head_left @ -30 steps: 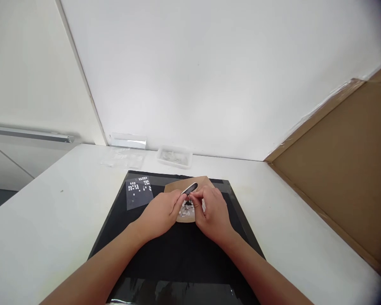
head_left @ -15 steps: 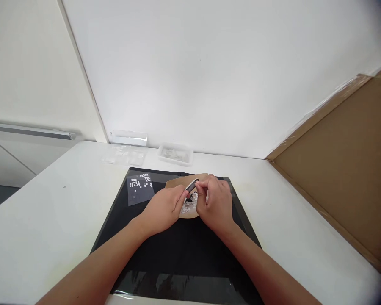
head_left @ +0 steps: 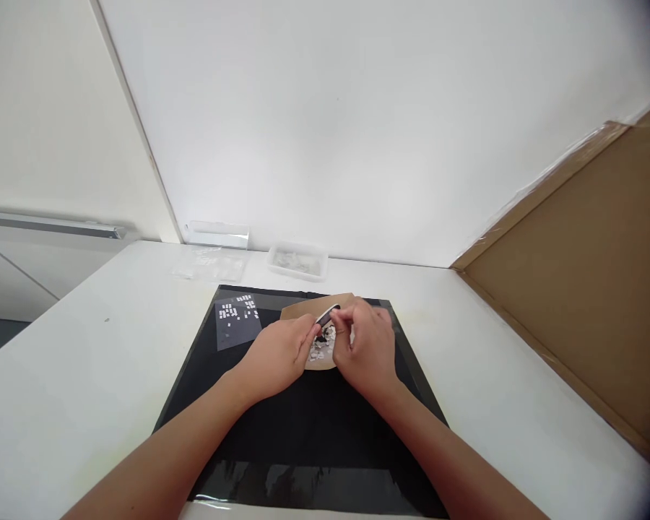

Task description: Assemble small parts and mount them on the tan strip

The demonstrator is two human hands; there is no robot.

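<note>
Between my hands is a small dark piece with a pale edge. My left hand is closed on its lower left end. The fingers of my right hand are pinched together at its upper right end; what they hold, if anything, is too small to tell. Below the piece, small white bits lie on a brown sheet, partly hidden by both hands. A dark card with several small white rectangles rests to the left on the black mat.
At the back of the white table stands a clear plastic tray with small contents. Clear plastic bags lie left of it, near a clear holder. A brown cardboard panel stands on the right.
The view has shifted slightly. Both hands stay in nearly the same place around the dark piece; no other clear change shows.
</note>
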